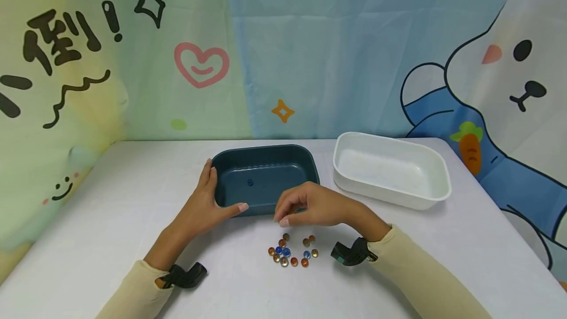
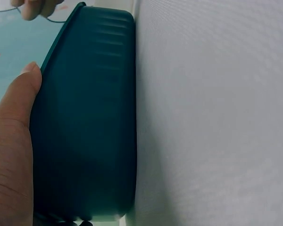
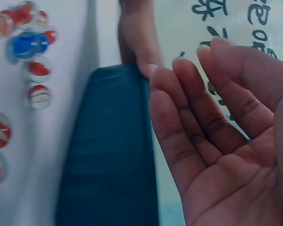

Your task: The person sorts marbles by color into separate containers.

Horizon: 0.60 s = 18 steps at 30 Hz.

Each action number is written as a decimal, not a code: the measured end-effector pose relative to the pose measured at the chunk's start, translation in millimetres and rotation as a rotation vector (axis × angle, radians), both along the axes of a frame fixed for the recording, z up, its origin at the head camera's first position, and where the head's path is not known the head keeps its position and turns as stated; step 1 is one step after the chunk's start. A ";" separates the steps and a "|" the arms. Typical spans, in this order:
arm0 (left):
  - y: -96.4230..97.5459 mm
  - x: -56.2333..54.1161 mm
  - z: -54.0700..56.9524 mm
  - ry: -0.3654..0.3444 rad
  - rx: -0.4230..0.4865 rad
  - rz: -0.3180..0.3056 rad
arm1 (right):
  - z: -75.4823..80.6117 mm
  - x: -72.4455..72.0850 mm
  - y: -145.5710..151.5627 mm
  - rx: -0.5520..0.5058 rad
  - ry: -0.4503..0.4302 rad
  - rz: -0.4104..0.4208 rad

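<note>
Teal tub [image 1: 266, 159] — long axis left–right

We enter, from the right wrist: one right hand [image 3: 226, 160], palm in view, fingers bent, near the rim of one dark teal tub [image 3: 108, 155], its outer wall showing. One left hand [image 3: 137, 35], at the tub's far end, thumb at the rim. Several glass marbles [image 3: 39, 95], red- or orange-swirled, with blue marbles [image 3: 23, 46] among them, partly blurred, on a white tabletop [image 3: 28, 205]. One pale green backdrop [image 3: 174, 28], bearing dark written characters [image 3: 218, 6].
</note>
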<state>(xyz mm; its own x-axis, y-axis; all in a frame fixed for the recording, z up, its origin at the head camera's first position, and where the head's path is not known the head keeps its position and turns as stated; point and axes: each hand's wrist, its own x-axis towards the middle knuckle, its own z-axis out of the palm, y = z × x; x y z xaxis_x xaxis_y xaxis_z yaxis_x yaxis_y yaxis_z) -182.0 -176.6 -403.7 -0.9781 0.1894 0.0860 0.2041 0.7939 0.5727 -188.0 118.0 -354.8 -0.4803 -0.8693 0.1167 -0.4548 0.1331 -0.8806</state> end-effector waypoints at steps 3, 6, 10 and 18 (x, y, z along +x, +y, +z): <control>0.0 -0.5 0.1 -0.001 -0.004 -0.002 | -5.0 1.5 0.5 0.021 -0.027 0.019; -0.4 -0.3 -0.5 0.000 -0.009 -0.001 | -9.5 3.2 0.9 0.047 -0.050 0.020; -0.3 -0.6 -0.8 0.003 -0.016 0.004 | -16.6 4.8 1.7 0.088 -0.079 0.021; 0.0 -0.6 -1.4 0.000 -0.013 0.007 | -30.1 9.1 3.2 0.122 -0.102 0.054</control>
<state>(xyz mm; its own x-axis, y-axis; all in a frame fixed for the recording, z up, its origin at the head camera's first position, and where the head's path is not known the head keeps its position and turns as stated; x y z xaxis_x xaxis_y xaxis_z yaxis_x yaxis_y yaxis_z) -182.6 -176.6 -405.1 -0.9794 0.1840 0.0833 0.1987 0.8024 0.5628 -178.9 121.2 -384.9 -0.4361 -0.8991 -0.0382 -0.3732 0.2193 -0.9015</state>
